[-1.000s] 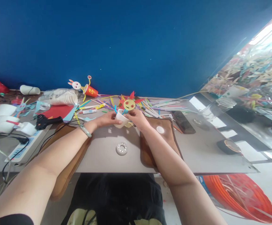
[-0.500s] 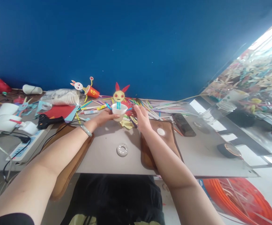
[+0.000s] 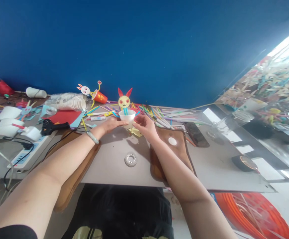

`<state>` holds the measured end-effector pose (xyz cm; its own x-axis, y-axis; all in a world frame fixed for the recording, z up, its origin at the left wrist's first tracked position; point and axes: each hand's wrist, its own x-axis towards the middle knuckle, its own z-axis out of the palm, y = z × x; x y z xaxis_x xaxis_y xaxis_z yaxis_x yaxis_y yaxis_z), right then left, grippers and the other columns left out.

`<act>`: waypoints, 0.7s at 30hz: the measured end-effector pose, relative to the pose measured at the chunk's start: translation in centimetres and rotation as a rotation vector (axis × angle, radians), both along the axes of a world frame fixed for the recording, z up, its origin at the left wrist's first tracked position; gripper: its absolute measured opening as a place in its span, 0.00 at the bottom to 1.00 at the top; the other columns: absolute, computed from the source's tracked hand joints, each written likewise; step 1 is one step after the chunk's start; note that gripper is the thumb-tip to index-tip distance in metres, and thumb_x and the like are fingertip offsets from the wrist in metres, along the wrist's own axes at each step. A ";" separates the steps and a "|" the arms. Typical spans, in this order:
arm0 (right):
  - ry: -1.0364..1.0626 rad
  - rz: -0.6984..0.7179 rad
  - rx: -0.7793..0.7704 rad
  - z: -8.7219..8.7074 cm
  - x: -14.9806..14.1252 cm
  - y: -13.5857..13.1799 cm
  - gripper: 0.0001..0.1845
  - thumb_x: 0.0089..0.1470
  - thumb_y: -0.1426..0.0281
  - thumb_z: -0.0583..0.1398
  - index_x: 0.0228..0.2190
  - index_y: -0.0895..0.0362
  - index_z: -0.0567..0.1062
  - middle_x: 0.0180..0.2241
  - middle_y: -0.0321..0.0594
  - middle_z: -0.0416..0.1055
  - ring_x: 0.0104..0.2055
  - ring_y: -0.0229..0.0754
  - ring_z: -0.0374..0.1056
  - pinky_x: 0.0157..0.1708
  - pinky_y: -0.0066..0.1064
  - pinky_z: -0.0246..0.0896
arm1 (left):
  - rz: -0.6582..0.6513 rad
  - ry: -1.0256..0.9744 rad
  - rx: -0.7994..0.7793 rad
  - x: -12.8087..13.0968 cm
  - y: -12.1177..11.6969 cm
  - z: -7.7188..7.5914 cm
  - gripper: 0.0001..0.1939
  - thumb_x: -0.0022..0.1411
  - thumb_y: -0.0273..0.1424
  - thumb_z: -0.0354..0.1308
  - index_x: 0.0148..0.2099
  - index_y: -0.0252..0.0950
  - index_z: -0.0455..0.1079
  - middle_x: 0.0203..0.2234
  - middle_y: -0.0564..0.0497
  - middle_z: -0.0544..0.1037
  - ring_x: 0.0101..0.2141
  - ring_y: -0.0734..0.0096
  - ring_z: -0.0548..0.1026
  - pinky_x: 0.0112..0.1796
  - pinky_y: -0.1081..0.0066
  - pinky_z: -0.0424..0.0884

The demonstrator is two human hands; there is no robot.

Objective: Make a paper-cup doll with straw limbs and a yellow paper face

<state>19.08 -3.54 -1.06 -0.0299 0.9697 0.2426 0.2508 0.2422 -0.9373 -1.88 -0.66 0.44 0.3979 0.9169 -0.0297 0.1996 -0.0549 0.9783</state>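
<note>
A small white paper cup [image 3: 127,118] stands upright on the grey table [image 3: 114,159]. A yellow paper face with red ears [image 3: 124,99] rises out of it on a blue straw. My left hand [image 3: 110,124] cups the left side of the cup, fingers curled round it. My right hand [image 3: 144,126] touches the cup's right side with its fingertips. Coloured straws [image 3: 164,114] lie scattered behind the cup.
A red cup with a rabbit face [image 3: 98,96], a stack of white cups [image 3: 68,103], red paper [image 3: 63,117], a black glue gun [image 3: 52,126] and a power strip [image 3: 25,157] lie left. A tape ring [image 3: 130,159], brown mats [image 3: 174,149], a phone [image 3: 196,134] and black tape [image 3: 244,163] sit nearer and right.
The cup was tilted on its side a second ago and now stands upright with the face up. My right hand came back from beside it to touch its right side.
</note>
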 end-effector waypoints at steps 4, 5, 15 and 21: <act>-0.136 -0.033 0.031 -0.1 0.0 0.0 0.30 0.42 0.60 0.68 0.46 0.59 0.72 0.43 0.48 0.77 0.44 0.47 0.73 0.46 0.41 0.67 | 0.002 -0.087 -0.009 0.0 1.2 -1.2 0.28 0.38 0.38 0.74 0.43 0.33 0.78 0.43 0.44 0.82 0.46 0.55 0.76 0.50 0.60 0.69; -0.165 -0.036 0.032 -0.3 0.0 0.0 0.31 0.42 0.61 0.68 0.47 0.59 0.72 0.43 0.48 0.77 0.45 0.48 0.73 0.47 0.41 0.67 | -0.007 -0.095 -0.010 0.0 1.5 -1.5 0.29 0.36 0.37 0.74 0.43 0.32 0.77 0.42 0.43 0.82 0.45 0.55 0.76 0.50 0.59 0.69; -0.402 -0.070 -0.052 -1.4 0.3 0.8 0.22 0.45 0.68 0.65 0.45 0.58 0.78 0.45 0.49 0.79 0.48 0.51 0.75 0.51 0.44 0.67 | -0.105 0.017 0.082 -0.9 1.9 -1.4 0.28 0.40 0.36 0.71 0.46 0.34 0.75 0.44 0.45 0.81 0.45 0.57 0.76 0.48 0.61 0.70; -0.513 -0.061 -0.070 -1.6 0.5 1.1 0.23 0.45 0.70 0.65 0.46 0.56 0.79 0.47 0.46 0.79 0.49 0.52 0.75 0.50 0.43 0.67 | -0.120 0.079 0.066 -2.1 3.6 -2.8 0.28 0.39 0.33 0.72 0.46 0.35 0.75 0.40 0.47 0.82 0.40 0.59 0.78 0.42 0.62 0.73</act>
<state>19.56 -2.45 -2.69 -0.0709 0.9867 0.1463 0.6938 0.1542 -0.7035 -3.97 2.91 -2.32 0.5038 0.8638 -0.0065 0.2637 -0.1467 0.9534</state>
